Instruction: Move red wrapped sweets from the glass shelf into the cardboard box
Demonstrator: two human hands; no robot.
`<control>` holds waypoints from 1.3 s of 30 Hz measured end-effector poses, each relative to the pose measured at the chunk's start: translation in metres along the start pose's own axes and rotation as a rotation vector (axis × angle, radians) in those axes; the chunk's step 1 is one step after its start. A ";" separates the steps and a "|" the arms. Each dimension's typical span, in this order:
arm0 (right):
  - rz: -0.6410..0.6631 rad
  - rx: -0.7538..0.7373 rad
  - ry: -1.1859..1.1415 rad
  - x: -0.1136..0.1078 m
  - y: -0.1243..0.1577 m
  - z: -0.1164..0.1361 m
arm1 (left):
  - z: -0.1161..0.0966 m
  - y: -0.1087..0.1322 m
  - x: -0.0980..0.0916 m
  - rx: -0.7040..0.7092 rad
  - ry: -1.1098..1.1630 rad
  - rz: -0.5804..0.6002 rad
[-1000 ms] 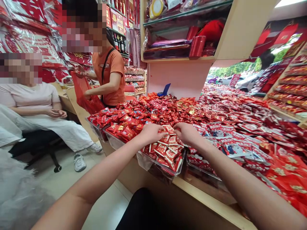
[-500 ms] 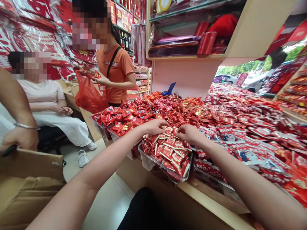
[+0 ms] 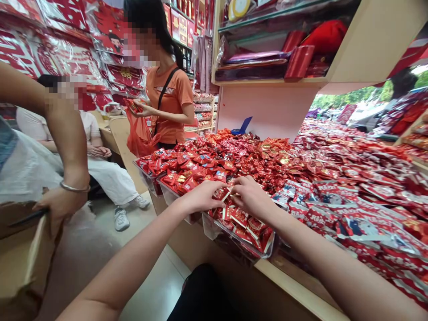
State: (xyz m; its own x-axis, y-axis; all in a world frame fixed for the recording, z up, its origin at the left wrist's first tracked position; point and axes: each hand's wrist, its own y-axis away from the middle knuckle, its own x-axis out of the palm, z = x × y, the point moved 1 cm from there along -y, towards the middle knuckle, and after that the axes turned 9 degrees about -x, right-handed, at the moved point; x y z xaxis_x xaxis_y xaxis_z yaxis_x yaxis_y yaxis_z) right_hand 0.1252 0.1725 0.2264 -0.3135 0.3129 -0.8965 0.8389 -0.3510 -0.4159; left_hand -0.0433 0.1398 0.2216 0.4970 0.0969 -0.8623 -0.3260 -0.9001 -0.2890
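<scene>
My left hand (image 3: 200, 197) and my right hand (image 3: 249, 195) meet over a clear plastic tray (image 3: 214, 230) heaped with small red and white sweet packets (image 3: 241, 218). Both hands have their fingers curled down into the pile. My left fingertips pinch a red packet (image 3: 221, 193) at the top of the heap. My right fingers press on packets right beside it, close to touching the left hand; what they grip is hidden under the fingers. The tray hangs at the front edge of a wooden counter (image 3: 294, 290).
Red sweet packets (image 3: 334, 178) cover the long counter to the right. A person in an orange shirt (image 3: 170, 107) holds a red bag (image 3: 140, 133). Someone's braceleted hand (image 3: 60, 205) holds a cardboard box (image 3: 20, 258) at left. A seated person (image 3: 100, 165) is behind. Shelves (image 3: 267, 67) above.
Both hands have drawn closer together on top of the tray's pile. The braceleted arm and the box have come further into view at left. The view has shifted slightly left.
</scene>
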 end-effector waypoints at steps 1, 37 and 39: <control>0.007 -0.007 0.021 0.001 -0.001 0.001 | 0.001 -0.001 0.000 -0.003 0.003 -0.002; -0.458 0.722 -0.782 -0.011 0.017 -0.036 | 0.006 0.001 0.007 -0.296 -0.200 -0.219; -0.446 0.711 -0.691 -0.010 0.017 -0.037 | 0.006 0.000 0.009 -0.299 -0.212 -0.200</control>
State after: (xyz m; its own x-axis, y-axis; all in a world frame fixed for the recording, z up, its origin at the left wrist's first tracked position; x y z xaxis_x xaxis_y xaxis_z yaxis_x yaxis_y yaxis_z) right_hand 0.1587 0.1958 0.2339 -0.8954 0.0525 -0.4422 0.2077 -0.8291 -0.5191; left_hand -0.0433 0.1429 0.2115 0.3400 0.3396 -0.8770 0.0233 -0.9353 -0.3532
